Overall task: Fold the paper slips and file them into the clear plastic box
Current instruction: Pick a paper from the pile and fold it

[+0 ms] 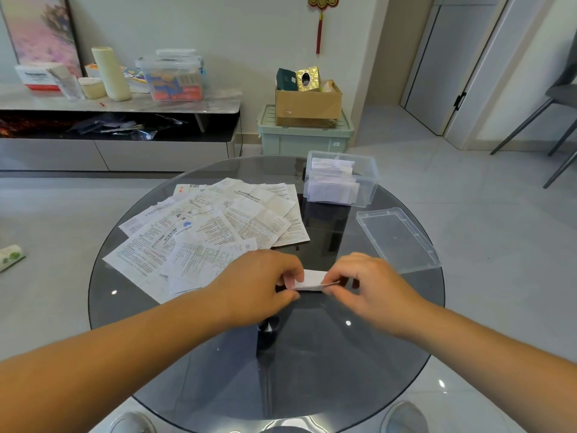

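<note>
Head view: left hand (262, 285) and right hand (371, 285) each pinch 1 end of a folded paper slip (312, 279), low at the near side of the glass table (312, 354). Its long axis runs left-right between the 2 hands. Ahead and to the right stands the clear plastic box (372, 182), uncovered, its lid (396, 237) beside it. The right hand is nearer. More unfolded slips (212, 226) lie ahead-left.

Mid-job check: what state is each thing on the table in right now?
Clear plastic box: open, folded slips inside.
Lid: off, lying beside the box.
Folded slip: pinched by left hand and right hand.
Paper pile: unfolded, spread out.
</note>
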The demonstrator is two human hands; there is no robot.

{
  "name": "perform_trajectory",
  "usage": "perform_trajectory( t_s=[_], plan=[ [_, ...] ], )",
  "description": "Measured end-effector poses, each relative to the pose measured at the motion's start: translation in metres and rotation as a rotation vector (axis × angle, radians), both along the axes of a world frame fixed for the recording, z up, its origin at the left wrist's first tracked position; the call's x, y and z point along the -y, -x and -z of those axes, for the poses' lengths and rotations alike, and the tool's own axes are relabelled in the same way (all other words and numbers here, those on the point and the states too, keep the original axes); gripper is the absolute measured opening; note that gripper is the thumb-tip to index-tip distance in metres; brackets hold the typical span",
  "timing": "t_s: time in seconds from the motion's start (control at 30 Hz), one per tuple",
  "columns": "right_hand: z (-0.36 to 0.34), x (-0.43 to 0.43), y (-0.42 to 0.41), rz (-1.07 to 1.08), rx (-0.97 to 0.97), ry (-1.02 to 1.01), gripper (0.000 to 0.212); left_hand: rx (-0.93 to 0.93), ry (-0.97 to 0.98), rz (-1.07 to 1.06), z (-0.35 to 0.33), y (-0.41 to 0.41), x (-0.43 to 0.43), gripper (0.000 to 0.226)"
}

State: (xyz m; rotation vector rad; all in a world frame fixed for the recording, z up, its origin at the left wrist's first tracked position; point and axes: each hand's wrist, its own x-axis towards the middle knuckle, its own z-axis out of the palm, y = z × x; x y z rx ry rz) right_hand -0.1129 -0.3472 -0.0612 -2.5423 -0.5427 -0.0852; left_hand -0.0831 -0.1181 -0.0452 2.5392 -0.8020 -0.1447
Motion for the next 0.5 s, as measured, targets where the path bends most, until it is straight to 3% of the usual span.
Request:
perform_trajectory(
  t_s=[0.2,0.4,0.5],
  plan=[
    [-0.003,-0.005,-0.006,0.186,-0.173,-0.094,0.008,0.026,0.020,-0.098,0.005,-0.002,0.009,0.011],
    [-0.005,-0.018,-0.011,0.244,-0.180,0.066,0.030,-0.019,-0.008,-0.138,0.010,-0.011,0.020,0.030],
    [-0.007,-0.016,-0.014,0.302,-0.192,0.093,0.035,-0.022,-0.016,-0.099,0.011,-0.014,0.021,0.026]
  ],
)
